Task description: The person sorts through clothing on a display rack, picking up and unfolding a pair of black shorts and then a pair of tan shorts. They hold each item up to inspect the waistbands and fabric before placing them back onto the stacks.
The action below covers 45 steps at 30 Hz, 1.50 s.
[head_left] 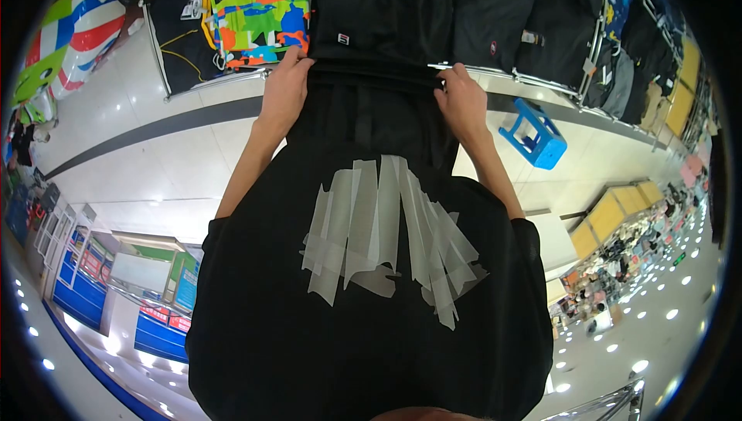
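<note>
Black fabric (375,77) is stretched between my two hands, folded along its upper edge, and hangs down in front of my black shirt. My left hand (287,85) is closed on its left end, and my right hand (462,96) grips the right end. Just beyond, dark garments (379,4) lie on a rack with metal rails, one bearing a small red and white label. A brightly patterned orange, green and blue garment (259,11) lies beside them, past my left hand. Strips of pale tape (363,220) cover the chest of my shirt.
A blue plastic stool (535,135) lies right of my right arm on the pale floor. More dark clothes (495,11) fill the rack at the upper right. Wooden display boxes (614,216) stand at the far right; inflatable toys (85,27) are at the upper left.
</note>
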{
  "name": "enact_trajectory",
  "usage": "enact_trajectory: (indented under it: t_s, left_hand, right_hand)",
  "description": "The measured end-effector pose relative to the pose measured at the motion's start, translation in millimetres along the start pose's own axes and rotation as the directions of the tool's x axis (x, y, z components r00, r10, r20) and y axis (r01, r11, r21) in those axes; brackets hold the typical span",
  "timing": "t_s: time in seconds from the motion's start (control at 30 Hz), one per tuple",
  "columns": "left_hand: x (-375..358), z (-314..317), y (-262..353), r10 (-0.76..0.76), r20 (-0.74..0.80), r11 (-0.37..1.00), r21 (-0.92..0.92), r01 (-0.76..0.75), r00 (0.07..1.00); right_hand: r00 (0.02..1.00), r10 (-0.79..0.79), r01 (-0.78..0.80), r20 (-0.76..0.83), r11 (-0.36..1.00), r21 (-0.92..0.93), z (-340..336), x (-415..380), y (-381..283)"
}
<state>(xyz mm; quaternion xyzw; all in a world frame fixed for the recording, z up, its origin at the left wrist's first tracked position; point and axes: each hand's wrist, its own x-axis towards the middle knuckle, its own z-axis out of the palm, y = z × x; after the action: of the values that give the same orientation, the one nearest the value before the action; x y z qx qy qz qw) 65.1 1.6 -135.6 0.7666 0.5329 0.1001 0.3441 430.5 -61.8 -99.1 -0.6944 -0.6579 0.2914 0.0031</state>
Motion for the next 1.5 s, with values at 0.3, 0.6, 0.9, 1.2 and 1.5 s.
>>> enact_trajectory:
  t_s: [0.3,0.6,0.9,1.2,1.5]
  left_hand:
    - [0,-2,2,-0.053,-0.007,0.997,0.049,0.053,0.999]
    - [-3,-19,19,-0.048,-0.005,0.999,0.022,0.048,0.999]
    - [-17,-102,74,0.152,0.028,0.970,0.185,-0.155,0.988]
    - [-76,-150,113,0.229,0.258,0.951,0.145,-0.272,0.939]
    - [-74,-167,113,0.324,0.083,0.946,-0.018,-0.323,0.943]
  right_hand:
    - [0.999,-0.009,0.004,-0.050,0.996,-0.093,-11,2,-2]
    - [0.968,0.078,-0.072,-0.239,0.997,0.032,-6,-12,0]
    - [0.934,0.027,0.007,-0.357,0.995,0.095,-62,-56,-16]
    - [0.957,-0.262,0.272,-0.127,0.960,0.063,-77,-129,-24]
    - [0.922,-0.274,0.316,-0.274,0.941,0.122,-133,-128,-36]
